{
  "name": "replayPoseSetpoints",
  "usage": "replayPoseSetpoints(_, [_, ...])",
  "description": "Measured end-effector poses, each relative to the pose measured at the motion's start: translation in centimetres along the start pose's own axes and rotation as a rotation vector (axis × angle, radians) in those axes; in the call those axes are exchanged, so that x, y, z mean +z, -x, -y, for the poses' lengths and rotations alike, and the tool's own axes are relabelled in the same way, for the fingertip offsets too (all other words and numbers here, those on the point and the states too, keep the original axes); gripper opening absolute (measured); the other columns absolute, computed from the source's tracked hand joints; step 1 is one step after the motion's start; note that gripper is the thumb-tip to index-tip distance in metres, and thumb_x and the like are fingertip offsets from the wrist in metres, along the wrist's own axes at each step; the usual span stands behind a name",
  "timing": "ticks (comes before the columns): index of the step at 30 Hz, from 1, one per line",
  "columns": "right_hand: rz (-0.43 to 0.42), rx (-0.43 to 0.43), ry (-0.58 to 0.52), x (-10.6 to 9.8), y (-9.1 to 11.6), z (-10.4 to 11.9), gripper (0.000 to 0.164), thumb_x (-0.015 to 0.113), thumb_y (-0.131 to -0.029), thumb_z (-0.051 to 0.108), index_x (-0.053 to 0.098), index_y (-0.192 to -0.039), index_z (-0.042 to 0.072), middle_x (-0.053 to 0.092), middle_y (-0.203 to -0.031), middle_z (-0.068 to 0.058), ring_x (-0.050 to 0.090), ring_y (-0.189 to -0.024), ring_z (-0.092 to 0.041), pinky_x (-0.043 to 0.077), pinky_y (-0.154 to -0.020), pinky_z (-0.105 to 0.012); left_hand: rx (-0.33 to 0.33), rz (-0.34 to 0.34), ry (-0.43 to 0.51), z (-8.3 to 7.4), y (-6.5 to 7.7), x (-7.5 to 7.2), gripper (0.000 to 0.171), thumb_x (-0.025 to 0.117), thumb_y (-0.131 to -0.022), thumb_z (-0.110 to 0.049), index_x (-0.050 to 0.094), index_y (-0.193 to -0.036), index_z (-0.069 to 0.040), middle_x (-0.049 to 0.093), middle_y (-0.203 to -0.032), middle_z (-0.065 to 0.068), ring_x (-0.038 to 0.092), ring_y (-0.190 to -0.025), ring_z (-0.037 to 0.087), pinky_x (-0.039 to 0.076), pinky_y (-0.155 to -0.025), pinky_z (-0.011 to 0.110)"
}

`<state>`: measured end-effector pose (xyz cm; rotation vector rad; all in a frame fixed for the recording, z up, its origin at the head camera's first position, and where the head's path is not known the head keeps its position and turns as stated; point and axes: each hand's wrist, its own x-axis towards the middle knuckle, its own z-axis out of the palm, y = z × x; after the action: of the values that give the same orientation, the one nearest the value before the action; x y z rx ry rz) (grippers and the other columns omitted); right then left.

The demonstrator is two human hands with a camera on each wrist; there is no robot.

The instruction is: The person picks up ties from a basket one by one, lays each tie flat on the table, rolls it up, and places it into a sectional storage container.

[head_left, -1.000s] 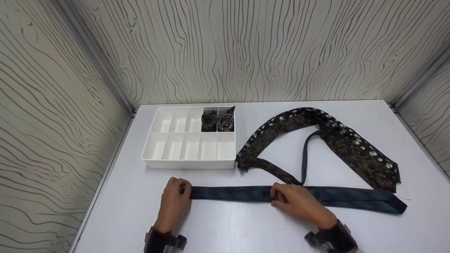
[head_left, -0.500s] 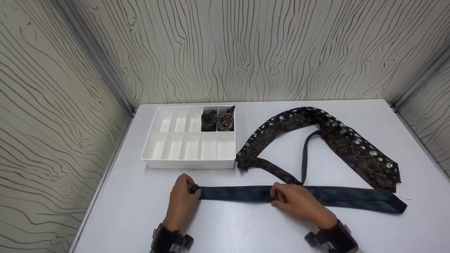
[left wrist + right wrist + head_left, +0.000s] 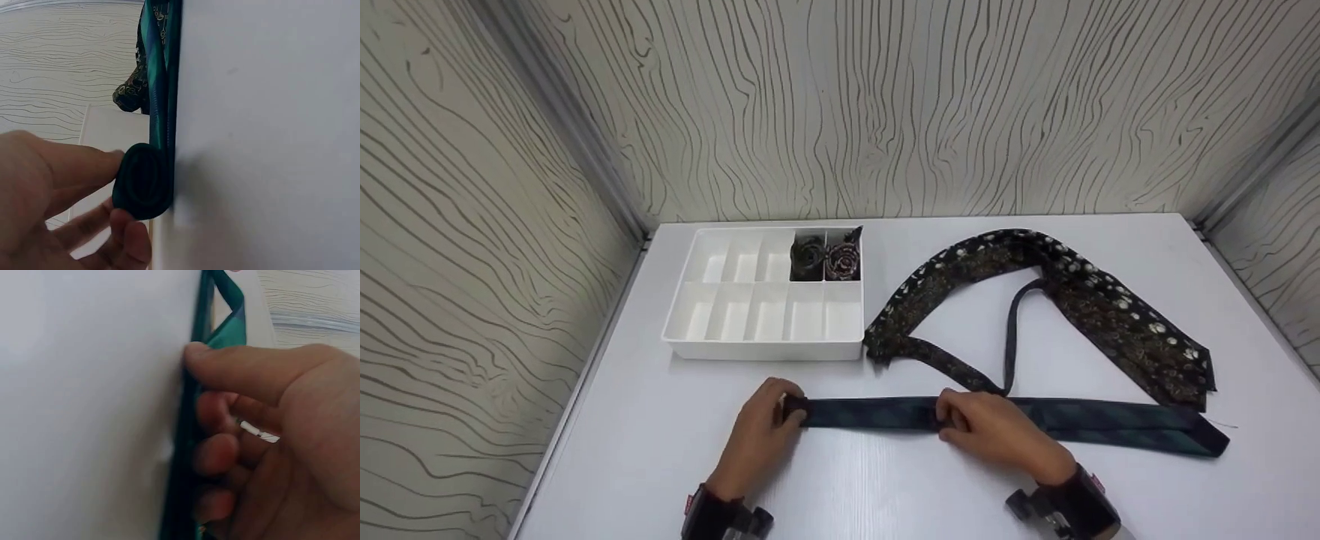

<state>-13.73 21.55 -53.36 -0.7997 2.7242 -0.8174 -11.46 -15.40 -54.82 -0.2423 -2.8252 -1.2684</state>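
A dark green striped necktie (image 3: 870, 413) lies lengthwise across the front of the white table. Its left end is wound into a small coil (image 3: 143, 180), which my left hand (image 3: 761, 431) pinches between thumb and fingers. Farther along, about midway, my right hand (image 3: 1005, 433) grips the same tie, thumb (image 3: 225, 365) and curled fingertips on the cloth. To the right of that hand the tie's wide end (image 3: 1140, 427) stays flat on the table. In the left wrist view the coil's spiral faces the camera.
Behind the left hand stands a white divided tray (image 3: 765, 350); two rolled dark ties (image 3: 841, 261) fill compartments at its back right. A dark floral necktie (image 3: 1117, 307) lies in a loose arch to the right, its lower parts meeting the green tie. Patterned panels (image 3: 870, 112) enclose the table.
My left hand has moved right along the green necktie, winding up more of it, so the flat stretch between the hands is shorter. My right hand has kept its place.
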Motion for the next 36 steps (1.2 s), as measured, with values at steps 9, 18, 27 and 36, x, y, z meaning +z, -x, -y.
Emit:
replayPoseSetpoints(9, [-0.024,-0.035,0.058,0.5,-3.2,3.5,0.009,0.079,-0.094,0.021,0.07,-0.092,0.021,0.059,-0.075,0.015,0.049,-0.066,0.002,0.044,-0.063,-0.025,0.072,0.13,-0.008,0.2,0.2,-0.7,0.03,0.083,-0.086,-0.003,0.076,-0.114,-0.013,0.064,-0.129,0.004,0.058,-0.118,0.023,0.056,-0.096,0.039])
replayPoseSetpoints(18, [0.01,-0.123,0.256,2.3,-6.0,7.0,0.022,0.085,-0.085,0.024,0.069,-0.097,0.016,0.066,-0.088,0.005,0.063,-0.076,-0.014,0.051,-0.066,-0.031,0.154,0.131,-0.098,-0.4,0.0,-0.7,0.029,0.077,-0.091,-0.001,0.082,-0.118,-0.013,0.065,-0.12,0.0,0.063,-0.1,0.015,0.056,-0.084,0.029])
replayPoseSetpoints(27, [0.11,-0.205,-0.063,4.9,-9.3,8.8,0.023,0.077,-0.097,0.026,0.068,-0.116,0.015,0.07,-0.096,0.005,0.06,-0.081,-0.002,0.052,-0.075,-0.021,0.234,0.114,-0.24,-1.3,-0.7,-0.7,0.03,0.077,-0.089,0.003,0.082,-0.111,-0.016,0.063,-0.106,-0.002,0.059,-0.097,0.015,0.056,-0.086,0.034])
replayPoseSetpoints(36, [0.1,-0.145,-0.191,6.3,-9.9,9.0,0.017,0.076,-0.099,0.026,0.068,-0.107,0.014,0.068,-0.098,0.004,0.058,-0.084,-0.002,0.052,-0.077,-0.021,0.215,0.088,-0.096,-1.6,-0.8,-0.5,0.031,0.072,-0.086,0.009,0.058,-0.106,-0.009,0.059,-0.101,0.003,0.054,-0.093,0.016,0.05,-0.08,0.03])
